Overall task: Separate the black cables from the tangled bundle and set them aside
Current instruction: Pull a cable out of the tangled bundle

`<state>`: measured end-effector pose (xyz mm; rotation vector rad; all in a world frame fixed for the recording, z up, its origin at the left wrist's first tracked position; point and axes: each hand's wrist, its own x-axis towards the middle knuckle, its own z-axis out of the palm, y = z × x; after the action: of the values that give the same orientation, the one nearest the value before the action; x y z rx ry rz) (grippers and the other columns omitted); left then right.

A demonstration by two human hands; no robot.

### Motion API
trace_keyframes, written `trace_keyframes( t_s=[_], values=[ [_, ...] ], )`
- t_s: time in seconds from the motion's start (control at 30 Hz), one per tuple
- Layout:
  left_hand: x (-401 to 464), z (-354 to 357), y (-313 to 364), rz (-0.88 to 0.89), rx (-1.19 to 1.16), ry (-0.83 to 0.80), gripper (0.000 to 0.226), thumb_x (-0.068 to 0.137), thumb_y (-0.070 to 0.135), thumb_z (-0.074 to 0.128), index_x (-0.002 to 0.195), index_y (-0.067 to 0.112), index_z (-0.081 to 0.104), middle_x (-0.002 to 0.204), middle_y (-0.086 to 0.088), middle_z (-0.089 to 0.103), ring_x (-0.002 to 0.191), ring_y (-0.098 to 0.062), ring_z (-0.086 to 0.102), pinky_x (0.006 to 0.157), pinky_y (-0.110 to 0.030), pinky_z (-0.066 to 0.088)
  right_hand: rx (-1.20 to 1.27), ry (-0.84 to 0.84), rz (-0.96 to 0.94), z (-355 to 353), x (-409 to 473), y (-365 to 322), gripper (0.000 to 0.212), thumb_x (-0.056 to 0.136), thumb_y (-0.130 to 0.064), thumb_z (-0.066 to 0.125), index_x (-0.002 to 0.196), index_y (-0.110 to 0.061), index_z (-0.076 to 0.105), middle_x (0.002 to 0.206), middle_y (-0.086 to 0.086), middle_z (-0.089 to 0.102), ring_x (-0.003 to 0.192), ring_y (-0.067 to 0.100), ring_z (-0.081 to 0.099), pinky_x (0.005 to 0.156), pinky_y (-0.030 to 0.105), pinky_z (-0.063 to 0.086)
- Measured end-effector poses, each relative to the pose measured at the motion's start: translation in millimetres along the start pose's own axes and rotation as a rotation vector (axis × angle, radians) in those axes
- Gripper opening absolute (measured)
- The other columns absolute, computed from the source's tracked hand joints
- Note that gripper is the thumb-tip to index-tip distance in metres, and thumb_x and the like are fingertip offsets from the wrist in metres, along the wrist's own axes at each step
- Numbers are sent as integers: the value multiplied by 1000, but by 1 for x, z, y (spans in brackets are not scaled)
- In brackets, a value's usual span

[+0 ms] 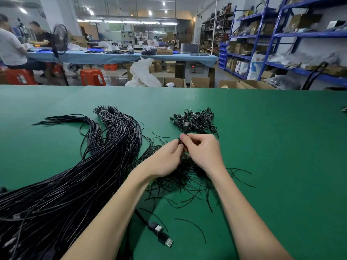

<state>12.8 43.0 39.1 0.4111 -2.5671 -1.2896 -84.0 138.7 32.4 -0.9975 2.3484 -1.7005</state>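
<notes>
Item: black cable (185, 128), pinched between left hand (166, 158) and right hand (203, 152), both grips closed on it above the tangled bundle (180, 177) at mid-desk (281, 147); set-aside pile (195, 120) lies just beyond. Risk: a hard pull likely drags neighbouring strands along or tightens the snarl. Risk: loose ends may catch the long cable sheaf (75, 184) at left.
</notes>
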Motion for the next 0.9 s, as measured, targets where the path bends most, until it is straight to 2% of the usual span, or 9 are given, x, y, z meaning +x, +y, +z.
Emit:
trace_keyframes(
  t_s=[0.13, 0.27, 0.37, 0.4, 0.5, 0.63, 0.73, 0.8, 0.9],
  values=[
    [1, 0, 1, 47, 311, 72, 22, 107, 14, 31, 111, 1, 48, 103, -16, 64, 92, -31, 61, 86, -42, 47, -18, -25, -36, -1, 1, -3, 54, 92, -47, 71, 48, -20, 56, 37, -11, 37, 41, 8, 34, 46, 17, 29],
    [-2, 8, 4, 61, 283, 68, 22, 108, 17, 32, 88, 16, 42, 83, -3, 56, 73, -20, 54, 64, -26, 38, -72, 31, -22, -6, 3, -1, 60, 97, -41, 67, 44, -17, 51, 34, -12, 43, 38, 8, 42, 49, 17, 30],
    [1, 7, 5, 145, 313, 96, 17, 103, 5, 35, 110, 4, 51, 96, -11, 60, 83, -26, 57, 79, -39, 47, -65, -61, 27, -14, 7, -6, 52, 90, -57, 68, 58, -16, 66, 41, -11, 49, 45, 9, 50, 52, 24, 37],
    [2, 7, 5, 172, 344, 105, 26, 98, -2, 36, 121, 2, 50, 101, -13, 59, 88, -27, 57, 84, -42, 47, -72, -64, 37, -15, 8, -9, 50, 86, -62, 69, 62, -18, 69, 42, -10, 50, 46, 10, 52, 51, 24, 39],
    [3, 10, 1, 166, 478, 120, 44, 94, -5, 38, 138, 0, 39, 114, -15, 51, 103, -29, 51, 95, -40, 43, -86, -67, 58, -11, 6, -11, 46, 90, -50, 70, 58, -17, 66, 41, -11, 53, 39, 7, 56, 45, 14, 39],
    [0, 9, 2, 139, 324, 153, 5, 106, 11, 38, 107, 10, 43, 96, -3, 49, 84, -17, 48, 70, -20, 33, 155, -83, 169, -10, 6, -7, 34, 97, -21, 68, 65, -11, 69, 49, -5, 60, 37, 5, 54, 43, 15, 42],
    [0, 7, 7, 114, 279, 100, 14, 109, 20, 35, 98, 14, 42, 81, 5, 50, 67, -7, 45, 58, -12, 35, 182, -70, 173, -14, 7, -2, 34, 96, -22, 70, 65, -10, 70, 50, -4, 60, 39, 6, 52, 47, 19, 44],
    [0, 5, 8, 50, 200, 57, 22, 109, 22, 33, 91, 14, 43, 75, 5, 48, 62, -8, 41, 54, -17, 32, 95, -77, 100, -16, 7, 1, 39, 96, -26, 69, 58, -15, 66, 48, -5, 58, 41, 9, 49, 50, 21, 42],
    [1, -2, 6, -54, -215, -69, 27, 110, 15, 33, 90, 9, 50, 71, 1, 45, 63, -13, 38, 57, -24, 33, 72, -146, 47, -22, 7, 3, 41, 98, -27, 67, 58, -16, 63, 48, -6, 56, 44, 11, 46, 50, 23, 39]
  ],
)
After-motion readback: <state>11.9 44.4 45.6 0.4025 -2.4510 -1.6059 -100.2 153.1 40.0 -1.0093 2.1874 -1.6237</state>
